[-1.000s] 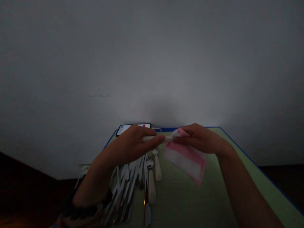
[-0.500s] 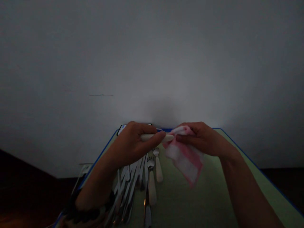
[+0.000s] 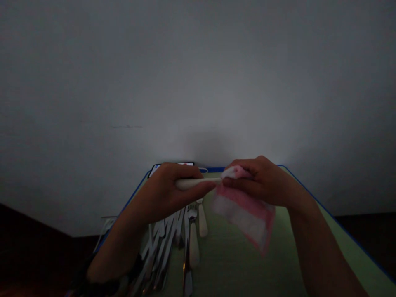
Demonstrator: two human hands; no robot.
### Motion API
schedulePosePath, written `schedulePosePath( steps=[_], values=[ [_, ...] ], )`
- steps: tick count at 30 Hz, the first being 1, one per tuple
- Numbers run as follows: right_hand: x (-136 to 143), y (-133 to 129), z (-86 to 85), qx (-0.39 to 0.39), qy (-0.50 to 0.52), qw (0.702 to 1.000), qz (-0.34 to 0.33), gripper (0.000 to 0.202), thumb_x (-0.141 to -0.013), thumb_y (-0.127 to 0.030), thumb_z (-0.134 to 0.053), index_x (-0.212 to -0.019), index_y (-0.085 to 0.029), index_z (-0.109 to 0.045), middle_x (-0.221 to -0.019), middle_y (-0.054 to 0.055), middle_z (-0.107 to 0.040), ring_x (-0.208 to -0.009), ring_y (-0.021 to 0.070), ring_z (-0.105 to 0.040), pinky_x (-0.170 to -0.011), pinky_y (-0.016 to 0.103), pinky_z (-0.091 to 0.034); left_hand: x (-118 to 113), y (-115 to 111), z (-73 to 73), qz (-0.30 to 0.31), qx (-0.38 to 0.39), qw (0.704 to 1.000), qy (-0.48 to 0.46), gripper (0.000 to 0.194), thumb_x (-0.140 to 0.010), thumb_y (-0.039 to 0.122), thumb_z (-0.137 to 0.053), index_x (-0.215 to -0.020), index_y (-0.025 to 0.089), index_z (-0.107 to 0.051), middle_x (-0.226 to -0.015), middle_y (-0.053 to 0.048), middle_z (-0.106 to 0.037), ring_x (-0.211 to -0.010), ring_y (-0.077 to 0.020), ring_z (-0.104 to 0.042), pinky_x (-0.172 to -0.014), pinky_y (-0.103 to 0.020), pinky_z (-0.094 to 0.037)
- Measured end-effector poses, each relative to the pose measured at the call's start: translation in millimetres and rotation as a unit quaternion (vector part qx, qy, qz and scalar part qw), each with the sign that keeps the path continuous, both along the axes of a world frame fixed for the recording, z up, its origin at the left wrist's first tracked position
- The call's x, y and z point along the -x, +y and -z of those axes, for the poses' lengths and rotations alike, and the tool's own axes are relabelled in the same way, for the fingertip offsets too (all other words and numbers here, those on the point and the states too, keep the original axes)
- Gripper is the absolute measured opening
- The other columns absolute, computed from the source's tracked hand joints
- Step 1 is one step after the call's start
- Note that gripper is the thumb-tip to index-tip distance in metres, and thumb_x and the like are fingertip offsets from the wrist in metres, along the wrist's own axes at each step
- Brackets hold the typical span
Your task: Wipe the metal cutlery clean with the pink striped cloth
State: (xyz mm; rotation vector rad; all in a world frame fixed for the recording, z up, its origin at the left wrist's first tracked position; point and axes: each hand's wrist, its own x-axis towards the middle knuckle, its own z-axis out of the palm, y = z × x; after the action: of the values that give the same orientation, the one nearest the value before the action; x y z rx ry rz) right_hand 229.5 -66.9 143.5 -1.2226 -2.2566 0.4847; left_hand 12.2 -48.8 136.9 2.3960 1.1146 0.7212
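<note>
My left hand (image 3: 173, 189) is closed around the thick end of a white handle (image 3: 194, 182), which lies level above the table. Its far end runs into a pink and white cloth (image 3: 247, 210), so the kind of utensil is hidden. My right hand (image 3: 260, 179) pinches the cloth around that end, and the loose part hangs down below the fingers. Beneath my hands lie a fork with a white handle (image 3: 194, 243) and a second white-handled piece (image 3: 202, 220), its top partly covered by my left hand.
Several metal pieces of cutlery (image 3: 165, 247) lie in a pile to the left, partly behind my left forearm. A phone (image 3: 154, 168) with a white cable (image 3: 203, 169) rests at the back edge of the green, blue-edged table (image 3: 241, 268), against a grey wall (image 3: 210, 82).
My right hand has shifted slightly left along the handle, and the hanging cloth has swung right. More of the handle's thick end shows in my left hand. The camera view has moved a little.
</note>
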Motion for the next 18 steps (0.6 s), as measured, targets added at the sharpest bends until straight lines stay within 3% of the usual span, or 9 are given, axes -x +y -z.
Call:
schedulePosePath(
  steps=[8,12,18],
  values=[
    [1.6,-0.2,-0.9,-0.018,-0.001,0.999,-0.048,0.024,-0.084,-0.035,-0.046,-0.090,-0.017,-0.061,-0.071,0.000,-0.062,-0.058,0.0084,-0.049,-0.052,0.020,-0.031,3.0,-0.7,-2.9,0.000,0.029,1.000,-0.012,0.034,-0.078,0.044,-0.052,-0.062,0.015,-0.059,-0.049,0.005,-0.042,-0.043,-0.0051,-0.035,-0.037,-0.014,-0.026],
    [1.5,-0.8,-0.8,-0.003,-0.004,0.999,-0.048,0.023,-0.082,-0.033,-0.048,-0.092,-0.017,-0.060,-0.072,0.001,-0.062,-0.059,0.0092,-0.049,-0.052,0.020,-0.032,2.3,-0.1,-0.5,0.003,0.025,0.999,-0.020,0.030,-0.078,0.044,-0.053,-0.072,0.016,-0.061,-0.053,0.005,-0.048,-0.046,-0.0060,-0.040,-0.040,-0.014,-0.030],
    [-1.4,-0.9,0.4,-0.013,0.056,0.998,-0.019,0.021,-0.083,-0.024,-0.046,-0.098,-0.017,-0.059,-0.080,0.001,-0.063,-0.065,0.0104,-0.052,-0.055,0.020,-0.036,0.4,0.2,-1.4,-0.015,-0.106,0.992,-0.073,0.025,-0.076,0.039,-0.059,-0.088,0.017,-0.059,-0.075,0.001,-0.059,-0.061,-0.0092,-0.051,-0.053,-0.017,-0.041]
  ],
)
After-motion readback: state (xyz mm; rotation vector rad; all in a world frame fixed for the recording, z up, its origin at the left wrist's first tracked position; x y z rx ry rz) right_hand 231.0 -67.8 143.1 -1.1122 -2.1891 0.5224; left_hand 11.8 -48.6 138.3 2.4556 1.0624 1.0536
